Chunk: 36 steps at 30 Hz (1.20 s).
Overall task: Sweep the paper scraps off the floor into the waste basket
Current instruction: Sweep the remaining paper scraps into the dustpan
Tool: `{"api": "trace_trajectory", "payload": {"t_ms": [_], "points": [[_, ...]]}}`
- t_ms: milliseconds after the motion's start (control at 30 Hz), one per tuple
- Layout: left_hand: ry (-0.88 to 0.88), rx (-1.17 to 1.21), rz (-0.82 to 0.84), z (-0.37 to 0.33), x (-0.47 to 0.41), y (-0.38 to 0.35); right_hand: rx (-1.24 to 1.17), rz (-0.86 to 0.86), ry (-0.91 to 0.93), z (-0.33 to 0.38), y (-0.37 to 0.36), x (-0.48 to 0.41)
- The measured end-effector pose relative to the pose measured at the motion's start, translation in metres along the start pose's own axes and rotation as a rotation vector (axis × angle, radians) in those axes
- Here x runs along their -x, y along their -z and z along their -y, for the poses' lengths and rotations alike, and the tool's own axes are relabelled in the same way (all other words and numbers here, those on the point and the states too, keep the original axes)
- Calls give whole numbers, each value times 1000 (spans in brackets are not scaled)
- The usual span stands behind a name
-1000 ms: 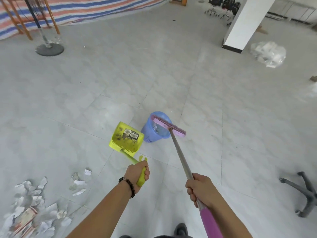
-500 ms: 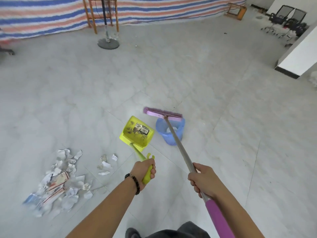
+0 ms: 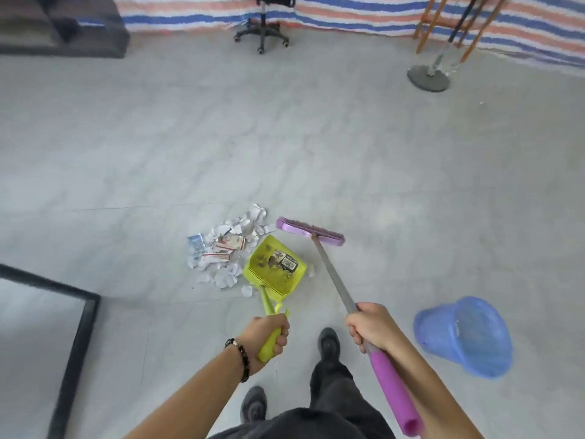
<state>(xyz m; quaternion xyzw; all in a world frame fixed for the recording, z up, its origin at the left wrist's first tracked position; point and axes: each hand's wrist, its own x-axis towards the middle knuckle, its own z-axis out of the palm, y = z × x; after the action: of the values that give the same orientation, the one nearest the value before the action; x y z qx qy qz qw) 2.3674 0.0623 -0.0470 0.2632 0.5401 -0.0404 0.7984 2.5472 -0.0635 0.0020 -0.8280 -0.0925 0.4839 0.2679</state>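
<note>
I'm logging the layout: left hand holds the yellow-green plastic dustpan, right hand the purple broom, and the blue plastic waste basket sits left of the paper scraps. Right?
The side is wrong. In the head view the blue plastic waste basket sits right of the white paper scraps, past the right hand. The rest holds.

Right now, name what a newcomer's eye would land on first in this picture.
The heap of white paper scraps in mid-floor draws the eye first, with the yellow-green dustpan, held by the left hand, right beside it. The purple broom in the right hand has its head just beyond the pan, and the blue waste basket sits apart at lower right.
</note>
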Motion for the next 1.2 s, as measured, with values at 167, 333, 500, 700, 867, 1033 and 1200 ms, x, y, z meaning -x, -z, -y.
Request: {"api": "trace_trajectory", "payload": {"t_ms": [167,333,500,700,867,1033,1200], "points": [[6,196,-210,-1,-9,10,215,156,122,53,1,-96],[30,358,-365,-3,-13,-3,201,274,191,115,-10,-204],[51,458,-475,-6,-26,-21,237,325,131,145,-41,-310],[79,533,-510,-7,-40,-27,551,380,-4,81,-13,-335],[109,525,-459,-3,-47,-13,628,350,-105,13,37,-280],[94,584,-346,5,-38,11,486,270,-131,-6,35,-228],[97,454,-337,33,-26,44,323,183,-89,-25,17,-162]]}}
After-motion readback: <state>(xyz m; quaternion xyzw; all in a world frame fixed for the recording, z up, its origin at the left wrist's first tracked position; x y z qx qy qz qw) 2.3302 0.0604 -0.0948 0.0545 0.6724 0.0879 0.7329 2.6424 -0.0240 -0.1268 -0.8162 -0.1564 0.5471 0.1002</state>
